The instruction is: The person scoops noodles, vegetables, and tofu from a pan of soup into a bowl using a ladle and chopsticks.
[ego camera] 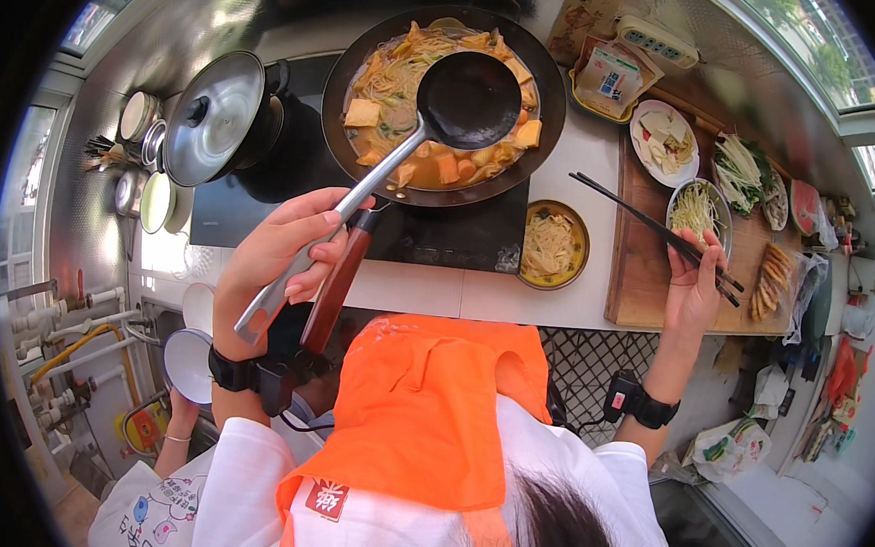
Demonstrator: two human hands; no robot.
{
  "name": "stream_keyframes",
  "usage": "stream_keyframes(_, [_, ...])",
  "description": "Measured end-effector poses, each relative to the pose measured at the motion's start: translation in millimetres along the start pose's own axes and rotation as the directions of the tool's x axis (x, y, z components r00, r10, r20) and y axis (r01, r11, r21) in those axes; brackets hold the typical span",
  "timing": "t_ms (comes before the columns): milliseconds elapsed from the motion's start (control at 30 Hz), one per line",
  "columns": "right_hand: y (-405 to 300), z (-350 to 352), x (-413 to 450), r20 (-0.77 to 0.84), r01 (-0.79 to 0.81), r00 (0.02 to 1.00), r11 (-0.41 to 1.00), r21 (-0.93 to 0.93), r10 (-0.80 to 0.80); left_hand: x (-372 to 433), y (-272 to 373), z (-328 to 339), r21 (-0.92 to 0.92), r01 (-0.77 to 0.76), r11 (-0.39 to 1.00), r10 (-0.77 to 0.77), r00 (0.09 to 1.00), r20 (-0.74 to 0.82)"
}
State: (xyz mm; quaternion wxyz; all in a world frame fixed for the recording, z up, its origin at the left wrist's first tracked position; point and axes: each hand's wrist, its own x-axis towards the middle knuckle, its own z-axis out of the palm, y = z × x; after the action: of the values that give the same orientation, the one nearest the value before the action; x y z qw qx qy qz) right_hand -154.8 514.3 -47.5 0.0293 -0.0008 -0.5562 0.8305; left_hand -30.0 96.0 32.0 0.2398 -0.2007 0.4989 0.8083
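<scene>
My left hand (296, 242) grips the metal handle of a ladle (472, 99). Its dark bowl hangs over a large wok (548, 115) and hides part of the food there. Noodles, tofu pieces (362, 112) and orange chunks lie in an orange-brown broth (432, 172). The wok's wooden handle (336, 290) points toward me, just beside my left hand. In my right hand (697, 270) is a pair of black chopsticks (636, 219), tips pointing left over the worktop. Right behind that hand stands a bowl of bean sprouts (697, 208) on a wooden cutting board (650, 290).
A glass lid (218, 119) leans by a black pot left of the wok. A bowl of pale shredded food (550, 244) sits beside the induction hob (439, 245). The board also bears a plate of sliced food (665, 143) and leafy greens (740, 172). Another person's hand (182, 412) holds a white bowl (190, 364) lower left.
</scene>
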Motion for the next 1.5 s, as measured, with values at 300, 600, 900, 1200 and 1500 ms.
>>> stream_keyframes(300, [29,128,4,0.289,-0.004,0.949,0.922,-0.388,0.125,1,24,-69,0.231,0.189,0.954,-0.149,0.973,-0.179])
stream_keyframes(600, [63,164,20,0.371,0.190,0.925,0.754,-0.628,0.077,30,26,-63,0.691,0.247,0.679,-0.118,0.966,-0.228])
stream_keyframes(900, [72,185,33,0.229,0.035,0.970,0.877,-0.479,0.087,44,13,-57,0.350,0.256,0.901,-0.203,0.962,-0.181])
stream_keyframes(1200, [53,213,29,0.397,0.154,0.917,0.879,-0.451,0.043,37,9,-66,-0.079,0.268,0.960,-0.269,0.963,-0.006])
stream_keyframes(1500, [40,171,24,0.296,0.076,0.953,0.884,-0.462,0.073,22,12,-81,-0.147,0.209,0.967,-0.210,0.978,0.010])
